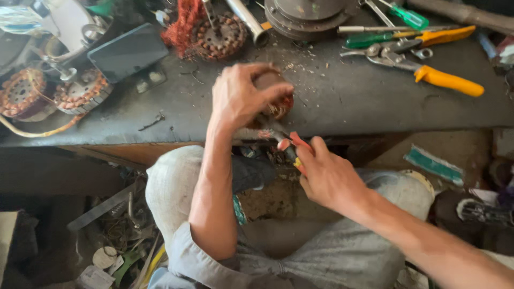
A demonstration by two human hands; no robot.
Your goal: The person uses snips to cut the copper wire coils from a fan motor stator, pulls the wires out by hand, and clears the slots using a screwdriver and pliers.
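Observation:
My left hand (241, 96) grips a round motor stator (276, 99) with copper windings, pressed at the front edge of the dark workbench (342, 101). My right hand (326, 174) holds a pair of red-handled pliers (292, 147) whose jaws reach up into the stator's windings. Both hands are blurred by motion. My knees in grey trousers sit below the bench.
Yellow-handled snips (428, 75), green screwdrivers (375, 38) and an orange-handled tool (444, 35) lie at the back right. Other stators (21, 93) (80, 93) (217, 37), a dark phone (128, 51) and a metal disc (305, 13) crowd the back. Scraps litter the floor at left.

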